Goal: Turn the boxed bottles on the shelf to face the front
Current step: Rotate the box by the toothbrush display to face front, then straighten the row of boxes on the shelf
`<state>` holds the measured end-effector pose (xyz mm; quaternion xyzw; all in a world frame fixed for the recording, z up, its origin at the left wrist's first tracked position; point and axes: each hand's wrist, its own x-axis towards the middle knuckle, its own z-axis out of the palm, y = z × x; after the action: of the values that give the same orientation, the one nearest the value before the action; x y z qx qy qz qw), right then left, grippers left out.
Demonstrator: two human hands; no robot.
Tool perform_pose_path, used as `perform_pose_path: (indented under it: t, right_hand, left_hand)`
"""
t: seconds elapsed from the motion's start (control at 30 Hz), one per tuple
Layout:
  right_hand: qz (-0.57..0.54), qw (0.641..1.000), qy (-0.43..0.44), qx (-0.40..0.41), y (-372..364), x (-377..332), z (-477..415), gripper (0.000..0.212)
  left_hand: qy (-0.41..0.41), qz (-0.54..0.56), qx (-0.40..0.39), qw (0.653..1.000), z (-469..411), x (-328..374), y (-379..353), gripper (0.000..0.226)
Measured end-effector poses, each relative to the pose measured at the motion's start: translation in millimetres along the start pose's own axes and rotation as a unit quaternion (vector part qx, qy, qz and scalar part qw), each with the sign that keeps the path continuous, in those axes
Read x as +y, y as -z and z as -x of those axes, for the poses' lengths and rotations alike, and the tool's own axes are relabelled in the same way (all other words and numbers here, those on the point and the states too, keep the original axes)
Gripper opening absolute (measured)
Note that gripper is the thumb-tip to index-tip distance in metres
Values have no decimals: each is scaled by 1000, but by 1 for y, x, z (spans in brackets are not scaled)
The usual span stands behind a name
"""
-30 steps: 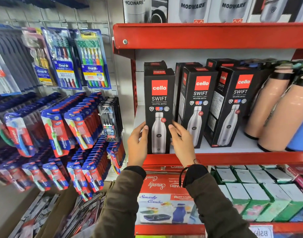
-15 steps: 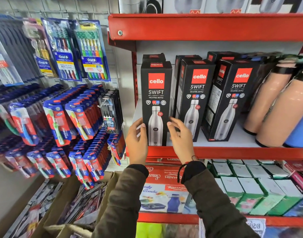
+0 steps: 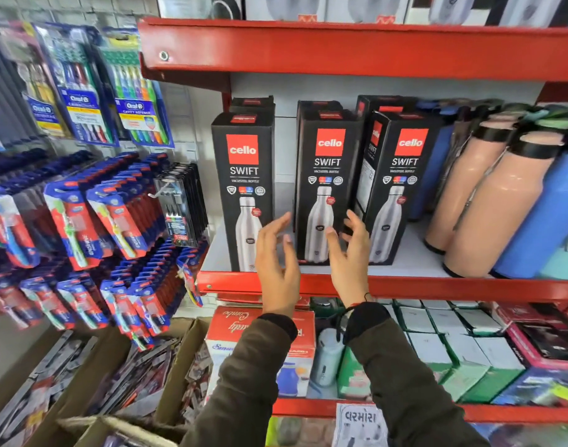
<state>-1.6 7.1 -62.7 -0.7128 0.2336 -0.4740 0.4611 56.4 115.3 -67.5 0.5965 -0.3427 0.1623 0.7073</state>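
Three black Cello Swift bottle boxes stand upright at the front of the red shelf (image 3: 437, 287). The left box (image 3: 242, 175) shows its front. The middle box (image 3: 326, 169) is turned slightly, and the right box (image 3: 401, 175) is angled so its left side shows. More boxes stand behind them. My left hand (image 3: 276, 262) is open in front of the gap between the left and middle boxes. My right hand (image 3: 352, 253) is open by the lower right corner of the middle box. Neither hand holds a box.
Peach bottles (image 3: 488, 204) and blue bottles (image 3: 540, 217) lean at the shelf's right end. Toothbrush packs (image 3: 92, 214) hang on the wall panel to the left. Below sit a red combo box (image 3: 240, 321) and green-white boxes (image 3: 443, 346). An upper red shelf (image 3: 340, 50) overhangs.
Both hands let go of the left box and moved right, now open on either side of the middle box's lower part. The view moved closer to the shelf.
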Motion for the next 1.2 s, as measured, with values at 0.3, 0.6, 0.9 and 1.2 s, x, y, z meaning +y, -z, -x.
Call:
perform_pose_path:
  t: [0.3,0.6,0.9,1.2]
  right_hand:
    - [10,993,-98,-72,0,20,-35,45]
    - [41,994,-63,-76,9,22,-32,42]
    - [-9,996,-68,-62,22,16,-8,31]
    - [-7,996,-72,-52,31,9,3,34]
  left_hand:
    - [259,-13,-40,965,-30,-6,-52,48]
    - [282,-32,-25,959,-30,-18,-48,40]
    - [266,-24,-25,963,-7,-7,-31,40]
    - [254,-37,-34,966,2,2,-23,41]
